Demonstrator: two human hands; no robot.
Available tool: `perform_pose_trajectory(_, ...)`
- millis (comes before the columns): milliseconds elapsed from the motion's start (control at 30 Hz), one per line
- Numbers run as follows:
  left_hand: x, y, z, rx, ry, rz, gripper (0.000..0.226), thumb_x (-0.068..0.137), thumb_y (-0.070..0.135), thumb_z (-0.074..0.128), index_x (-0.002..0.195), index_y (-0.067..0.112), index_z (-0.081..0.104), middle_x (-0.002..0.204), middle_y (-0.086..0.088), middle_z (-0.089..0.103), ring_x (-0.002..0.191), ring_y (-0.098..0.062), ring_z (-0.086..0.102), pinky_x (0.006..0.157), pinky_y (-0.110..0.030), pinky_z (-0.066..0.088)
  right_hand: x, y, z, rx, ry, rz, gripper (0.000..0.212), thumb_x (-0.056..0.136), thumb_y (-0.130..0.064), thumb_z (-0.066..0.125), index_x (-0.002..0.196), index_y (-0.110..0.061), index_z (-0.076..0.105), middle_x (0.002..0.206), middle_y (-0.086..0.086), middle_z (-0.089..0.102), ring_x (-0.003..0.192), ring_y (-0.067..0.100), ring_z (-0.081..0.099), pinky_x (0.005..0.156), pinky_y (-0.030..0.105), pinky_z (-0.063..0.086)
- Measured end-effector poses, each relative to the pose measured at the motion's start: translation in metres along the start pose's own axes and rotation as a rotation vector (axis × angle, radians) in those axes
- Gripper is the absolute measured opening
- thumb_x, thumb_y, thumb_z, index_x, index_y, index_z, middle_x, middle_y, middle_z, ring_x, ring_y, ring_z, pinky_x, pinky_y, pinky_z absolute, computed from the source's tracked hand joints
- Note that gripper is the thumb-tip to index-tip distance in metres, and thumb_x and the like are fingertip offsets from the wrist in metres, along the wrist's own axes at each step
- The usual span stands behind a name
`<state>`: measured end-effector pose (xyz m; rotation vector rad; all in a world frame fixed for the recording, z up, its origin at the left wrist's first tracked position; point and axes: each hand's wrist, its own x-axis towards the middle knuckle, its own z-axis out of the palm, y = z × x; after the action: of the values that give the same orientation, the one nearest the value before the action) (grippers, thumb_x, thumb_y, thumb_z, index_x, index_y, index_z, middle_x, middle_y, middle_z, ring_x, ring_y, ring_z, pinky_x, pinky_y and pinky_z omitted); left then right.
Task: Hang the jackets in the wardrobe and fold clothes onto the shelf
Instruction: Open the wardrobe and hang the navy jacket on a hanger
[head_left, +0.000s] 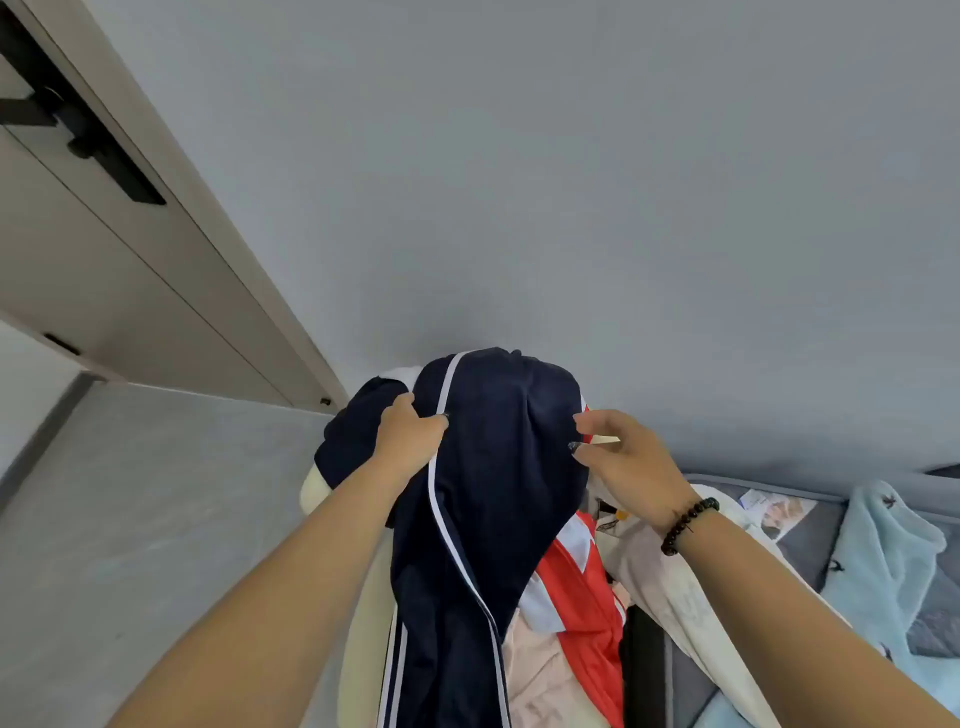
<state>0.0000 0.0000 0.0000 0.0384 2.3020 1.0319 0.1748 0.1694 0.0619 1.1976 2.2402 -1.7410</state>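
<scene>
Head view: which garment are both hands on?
The navy jacket with white piping: left hand grips it, right hand touches its edge. The red garment and light blue one are untouched.
</scene>
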Motion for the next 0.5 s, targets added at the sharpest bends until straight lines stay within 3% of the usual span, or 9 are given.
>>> perform_pose_trajectory(100, 0.009, 0.004, 0.02, 0.029, 0.154, -0.035, 0.064, 0.09, 0.027, 0.065, 0.144, 0.007, 0.037, 0.141, -0.013, 0.04, 0.121, -0.029, 0.049, 0.087, -0.034, 0.044, 0.013, 0.006, -0.01, -0.006, -0.015, -0.008, 0.03, 0.089, -0.01, 0.061, 0.117, -0.018, 0.059, 0.117, -0.007, 0.062, 0.099, 0.01, 0.061, 0.066, 0.011, 0.043)
perform_pose_trajectory(167, 0.009, 0.003, 0.03, 0.082, 0.258, -0.057, 0.059, 0.088, 0.031, 0.067, 0.138, 0.011, 0.042, 0.134, -0.01, 0.046, 0.122, -0.03, 0.046, 0.094, -0.044, 0.045, 0.016, 0.012, -0.012, 0.008, -0.025, 0.002, 0.029, 0.089, -0.01, 0.061, 0.117, -0.017, 0.059, 0.116, -0.007, 0.062, 0.094, 0.007, 0.061, 0.065, 0.012, 0.043)
perform_pose_trajectory(267, 0.007, -0.005, 0.039, 0.099, 0.266, -0.132, 0.043, 0.09, 0.036, 0.064, 0.125, 0.014, 0.05, 0.12, -0.003, 0.058, 0.115, -0.028, 0.053, 0.098, -0.05, 0.043, 0.013, 0.025, -0.013, -0.016, -0.075, 0.027, 0.029, 0.089, -0.012, 0.061, 0.117, -0.017, 0.059, 0.117, -0.006, 0.061, 0.088, 0.004, 0.059, 0.066, 0.014, 0.043)
perform_pose_trajectory(400, -0.023, -0.005, 0.041, -0.132, 0.195, -0.007, 0.027, 0.092, 0.031, 0.064, 0.112, 0.014, 0.059, 0.101, 0.004, 0.064, 0.097, -0.016, 0.063, 0.082, -0.026, 0.048, 0.008, 0.03, -0.017, -0.004, -0.118, 0.052, 0.029, 0.09, -0.012, 0.06, 0.119, -0.017, 0.058, 0.119, -0.004, 0.06, 0.097, 0.011, 0.06, 0.074, 0.018, 0.046)
perform_pose_trajectory(500, -0.07, 0.004, 0.044, -0.204, 0.11, 0.129, 0.011, 0.091, 0.028, 0.066, 0.099, 0.021, 0.061, 0.093, 0.009, 0.068, 0.087, -0.005, 0.064, 0.075, -0.016, 0.049, 0.004, 0.018, -0.015, 0.072, -0.125, 0.057, 0.034, 0.089, -0.019, 0.062, 0.122, -0.018, 0.054, 0.116, -0.003, 0.061, 0.105, 0.017, 0.06, 0.09, 0.031, 0.051)
